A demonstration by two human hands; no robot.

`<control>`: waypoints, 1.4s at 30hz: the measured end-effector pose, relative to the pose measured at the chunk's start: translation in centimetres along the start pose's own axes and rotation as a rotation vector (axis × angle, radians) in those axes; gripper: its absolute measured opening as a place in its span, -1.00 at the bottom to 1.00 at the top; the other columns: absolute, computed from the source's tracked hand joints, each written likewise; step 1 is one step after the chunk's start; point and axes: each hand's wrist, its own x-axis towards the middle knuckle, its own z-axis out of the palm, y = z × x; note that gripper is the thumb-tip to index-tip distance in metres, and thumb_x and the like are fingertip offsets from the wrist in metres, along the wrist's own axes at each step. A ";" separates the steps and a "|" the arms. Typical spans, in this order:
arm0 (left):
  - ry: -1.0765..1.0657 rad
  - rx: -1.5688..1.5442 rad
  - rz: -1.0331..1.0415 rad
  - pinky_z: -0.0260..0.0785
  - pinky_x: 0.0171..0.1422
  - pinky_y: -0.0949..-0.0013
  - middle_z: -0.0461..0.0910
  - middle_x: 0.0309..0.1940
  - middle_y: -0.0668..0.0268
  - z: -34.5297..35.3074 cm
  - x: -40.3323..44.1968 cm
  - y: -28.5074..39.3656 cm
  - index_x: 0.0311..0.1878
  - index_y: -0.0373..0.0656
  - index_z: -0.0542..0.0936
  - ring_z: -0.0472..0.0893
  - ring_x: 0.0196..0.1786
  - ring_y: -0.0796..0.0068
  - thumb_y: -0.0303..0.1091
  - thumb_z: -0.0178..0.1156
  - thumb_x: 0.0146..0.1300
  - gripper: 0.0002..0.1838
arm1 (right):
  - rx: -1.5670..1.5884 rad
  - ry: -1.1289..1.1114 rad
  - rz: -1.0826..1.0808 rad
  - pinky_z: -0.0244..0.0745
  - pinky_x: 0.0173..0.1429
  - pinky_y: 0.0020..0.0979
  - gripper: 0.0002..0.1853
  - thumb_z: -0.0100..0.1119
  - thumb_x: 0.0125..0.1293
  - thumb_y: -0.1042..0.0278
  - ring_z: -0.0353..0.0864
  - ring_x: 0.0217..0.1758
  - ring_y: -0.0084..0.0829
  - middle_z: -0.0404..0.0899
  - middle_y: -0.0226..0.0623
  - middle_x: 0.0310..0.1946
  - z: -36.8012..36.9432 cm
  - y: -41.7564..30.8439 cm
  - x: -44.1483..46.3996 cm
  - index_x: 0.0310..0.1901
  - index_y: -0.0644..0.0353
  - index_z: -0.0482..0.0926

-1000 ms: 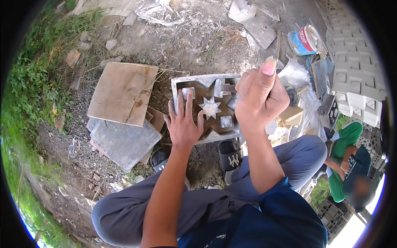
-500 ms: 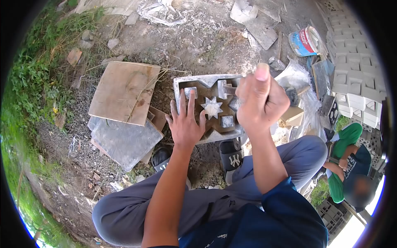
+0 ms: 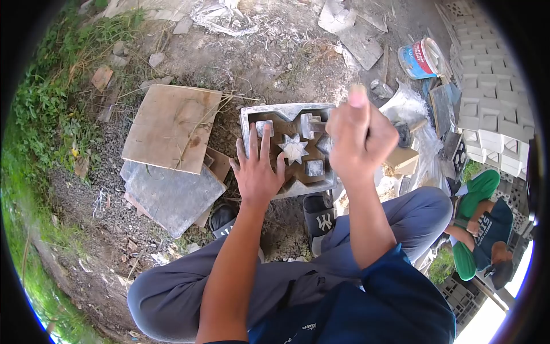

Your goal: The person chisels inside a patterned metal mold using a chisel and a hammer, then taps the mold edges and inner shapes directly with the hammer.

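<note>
A grey, dusty mould [image 3: 286, 107] lies on the ground in front of my feet. Inside it are a star-shaped block [image 3: 294, 150] and small square blocks [image 3: 314, 168]. My left hand [image 3: 259, 175] rests over the mould's left side with fingers spread, its fingertips by the upper-left square block [image 3: 264, 128]. Closed in a fist, thumb up, my right hand [image 3: 361, 143] is above the mould's right side. It grips what looks like a hammer [image 3: 309, 126], whose head shows over the mould; most of the handle is hidden by the fist.
Thin boards [image 3: 172, 129] are stacked on the left. A paint bucket [image 3: 423, 59], a plastic sheet [image 3: 421, 120] and stacked pale blocks [image 3: 492, 86] stand on the right. Another person [image 3: 487, 229] sits at far right. Plants [image 3: 51, 114] grow along the left.
My right hand has shifted very slightly left. My left hand and the mould stay in place. The other person's head has moved a little.
</note>
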 end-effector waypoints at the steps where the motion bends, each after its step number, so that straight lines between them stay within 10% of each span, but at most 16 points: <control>1: -0.001 0.009 -0.010 0.25 0.44 -0.54 0.12 0.70 0.17 0.1 -0.4 -0.1 0.71 0.21 0.16 0.28 0.55 -0.43 0.01 0.20 0.44 -0.18 | 0.145 0.074 -0.069 0.05 -0.55 -0.42 -0.48 0.12 0.66 0.26 0.18 -0.59 -0.74 0.25 -0.54 -0.72 0.0 -0.2 -0.6 -0.55 0.29 0.43; 42: -0.055 -0.042 -0.041 0.15 0.47 -0.65 0.02 0.73 0.26 0.1 -1.0 -0.5 0.72 0.32 0.09 0.20 0.60 -0.41 0.11 0.11 0.48 -0.19 | 0.016 -0.115 -0.023 0.19 -0.56 -0.45 -0.38 0.00 0.72 0.14 0.26 -0.66 -0.67 0.31 -0.46 -0.73 0.2 2.1 -0.3 -0.62 0.22 0.33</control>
